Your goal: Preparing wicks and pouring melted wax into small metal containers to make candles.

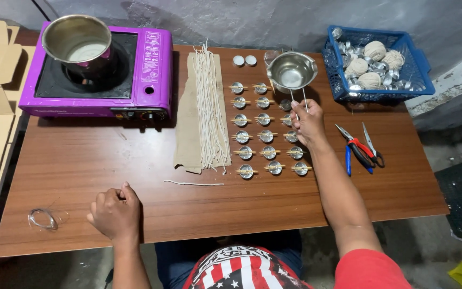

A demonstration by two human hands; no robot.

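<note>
From the head camera, the person's right hand (308, 124) is closed around the thin wire handle of a small steel pouring pot (292, 71), which stands on the wooden tabletop (81, 176) at the far end of the rows of small metal cups (267, 136); each cup has a wick held between little sticks laid across its rim. The left hand (115, 213) rests near the tabletop's front edge, curled into a loose fist and holding nothing that can be seen. Beside the cups, a bundle of white wicks (209, 109) lies on brown paper. A purple portable stove (98, 70) carries a steel pot (77, 40) at the far left. A blue basket (378, 67) sits far right, with pliers (355, 147) and scissors (372, 147) just before it.
</note>
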